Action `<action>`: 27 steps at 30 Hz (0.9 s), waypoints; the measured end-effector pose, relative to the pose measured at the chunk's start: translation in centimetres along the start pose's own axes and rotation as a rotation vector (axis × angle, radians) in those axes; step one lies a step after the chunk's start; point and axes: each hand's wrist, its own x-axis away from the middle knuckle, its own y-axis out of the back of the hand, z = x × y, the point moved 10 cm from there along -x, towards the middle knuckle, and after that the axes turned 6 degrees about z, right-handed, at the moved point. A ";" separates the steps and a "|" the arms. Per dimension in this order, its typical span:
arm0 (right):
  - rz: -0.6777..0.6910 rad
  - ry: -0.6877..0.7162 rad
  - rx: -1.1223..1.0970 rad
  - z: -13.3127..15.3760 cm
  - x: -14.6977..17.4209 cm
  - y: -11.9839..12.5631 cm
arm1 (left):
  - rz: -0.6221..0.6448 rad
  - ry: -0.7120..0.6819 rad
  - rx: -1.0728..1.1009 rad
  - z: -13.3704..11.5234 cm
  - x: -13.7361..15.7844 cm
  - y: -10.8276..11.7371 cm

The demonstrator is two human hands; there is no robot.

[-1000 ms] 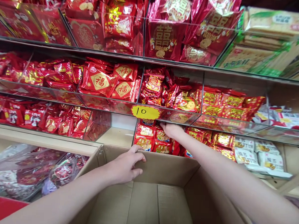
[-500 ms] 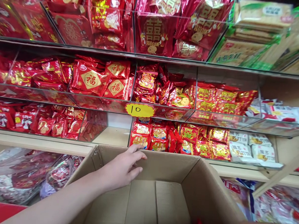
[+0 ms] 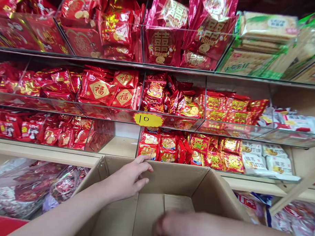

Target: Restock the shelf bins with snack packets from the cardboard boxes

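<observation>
1. Bottom centre of frame: open-topped box (image 3: pixel 176 175). Left hand (image 3: pixel 131 177) looks empty, fingers slack at the far rim, so one bump might shift it.
2. Right hand (image 3: pixel 175 226), lower middle: too blurred, can't tell its grip; rushing could knock the box.

The right hand (image 3: pixel 175 225), among the lower shelf's red packets (image 3: pixel 198 144) a second ago and barely in view at the bottom right half a second later, is now a blur over the inside of the cardboard box (image 3: pixel 222 192); the packets its forearm crossed are uncovered; a red scrap low in the box is hidden.
</observation>
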 end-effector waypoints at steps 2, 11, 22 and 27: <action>-0.213 -0.015 0.148 -1.0 -0.7 5.2 | -0.011 -0.019 -0.016 0.0 -0.1 0.1; -0.438 -0.505 0.439 -11.8 -4.2 17.2 | 0.013 0.007 -0.028 0.3 0.0 -0.2; -0.309 -0.560 0.470 -16.1 -5.8 18.6 | 0.029 0.040 -0.028 1.0 0.0 -0.1; -0.398 -0.565 0.509 -16.0 -5.9 19.0 | 0.030 0.040 -0.033 1.0 -0.1 -0.1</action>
